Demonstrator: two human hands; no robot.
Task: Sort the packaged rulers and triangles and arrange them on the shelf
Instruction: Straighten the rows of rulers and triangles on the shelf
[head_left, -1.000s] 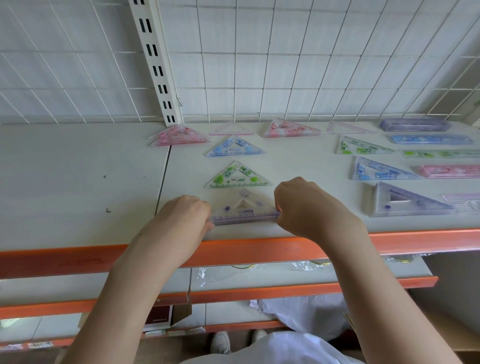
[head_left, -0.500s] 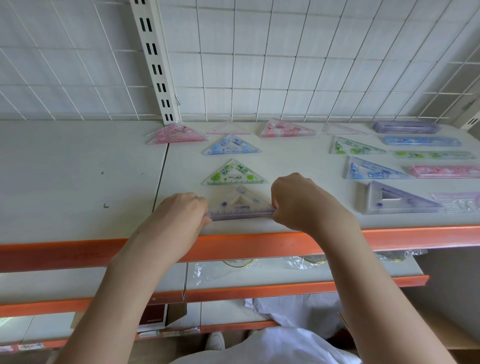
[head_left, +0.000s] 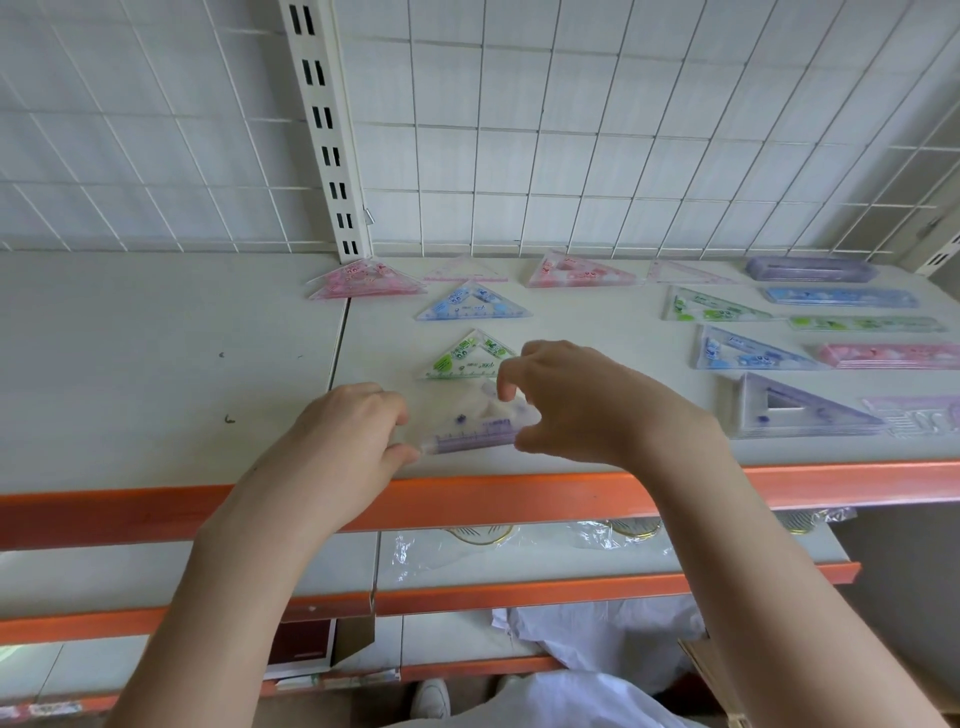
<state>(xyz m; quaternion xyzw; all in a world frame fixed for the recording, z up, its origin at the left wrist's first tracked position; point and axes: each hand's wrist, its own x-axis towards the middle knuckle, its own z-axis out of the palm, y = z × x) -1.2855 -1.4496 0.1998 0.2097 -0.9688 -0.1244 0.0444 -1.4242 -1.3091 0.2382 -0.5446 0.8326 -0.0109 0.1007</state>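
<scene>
A clear purple packaged triangle (head_left: 470, 428) lies near the front edge of the white shelf (head_left: 156, 364). My left hand (head_left: 353, 431) curls its fingers round the triangle's left corner. My right hand (head_left: 582, 405) holds the right corner, thumb at the base edge and fingers arched over the top. Behind it a green triangle (head_left: 465, 358), a blue triangle (head_left: 472, 304) and pink triangles (head_left: 363, 280) lie in a column. To the right are right-angled triangles in green (head_left: 711, 306), blue (head_left: 748, 351) and purple (head_left: 795, 410), then rulers (head_left: 839, 296) in a column.
An orange lip (head_left: 519, 493) runs along the shelf front. A white wire grid (head_left: 571, 156) and a slotted upright (head_left: 327, 130) back the shelf. Lower shelves hold plastic-wrapped items (head_left: 623, 535). The shelf's left half bears only small specks.
My right hand has risen from a closed fist at the triangle's right end; its fingers now arch over the triangle's top. My left hand stays at the left corner.
</scene>
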